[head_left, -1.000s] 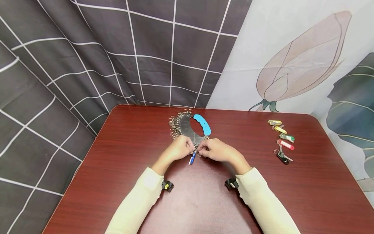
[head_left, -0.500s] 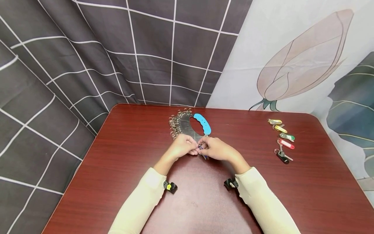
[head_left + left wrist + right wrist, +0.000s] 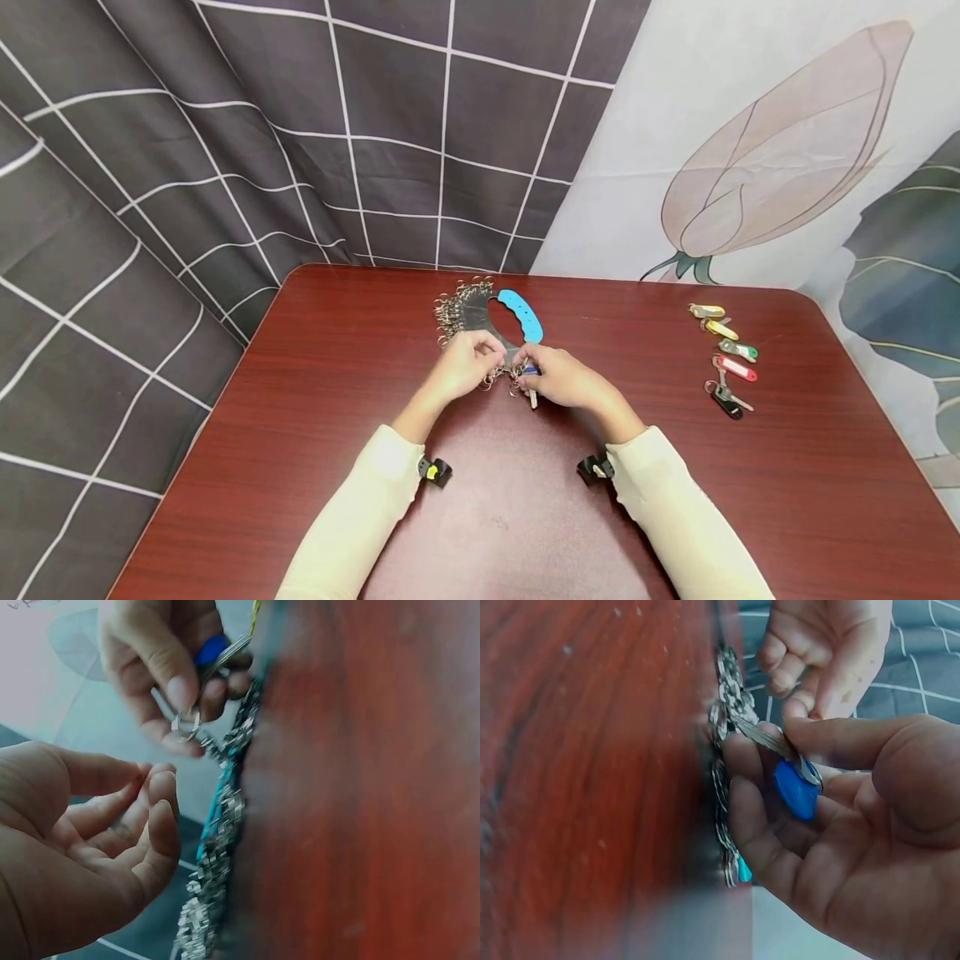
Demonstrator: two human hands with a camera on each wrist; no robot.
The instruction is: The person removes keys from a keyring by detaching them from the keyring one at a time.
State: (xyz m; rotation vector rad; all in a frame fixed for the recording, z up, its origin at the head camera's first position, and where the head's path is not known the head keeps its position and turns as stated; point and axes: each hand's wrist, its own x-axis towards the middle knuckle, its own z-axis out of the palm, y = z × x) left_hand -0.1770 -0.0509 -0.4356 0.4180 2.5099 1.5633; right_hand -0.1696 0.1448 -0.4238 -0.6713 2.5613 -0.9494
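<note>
My right hand [image 3: 558,377] pinches a key [image 3: 761,739] with a blue key tag [image 3: 795,789] between thumb and fingers. The tag's metal ring [image 3: 184,726] shows below the thumb in the left wrist view, beside the metal clasps. My left hand [image 3: 468,365] is just left of it, thumb and fingertips loosely together, with nothing visible between them. Both hands are at the near edge of a dark, curved key holder [image 3: 477,318] with a light blue handle [image 3: 521,315]. Many metal clasps [image 3: 450,317] line its outer edge. The hands cover part of the holder.
At the right of the reddish-brown table [image 3: 315,375] lie several tagged keys in a column: yellow tags [image 3: 722,330], a green tag [image 3: 738,350], a red tag [image 3: 735,367] and a black tag [image 3: 727,404]. A grey checked curtain [image 3: 390,125] hangs behind.
The blue-tagged key has shifted from near the left hand into the right hand, its tip now pointing toward me. The left hand has moved slightly away, and the clasps between the hands show again.
</note>
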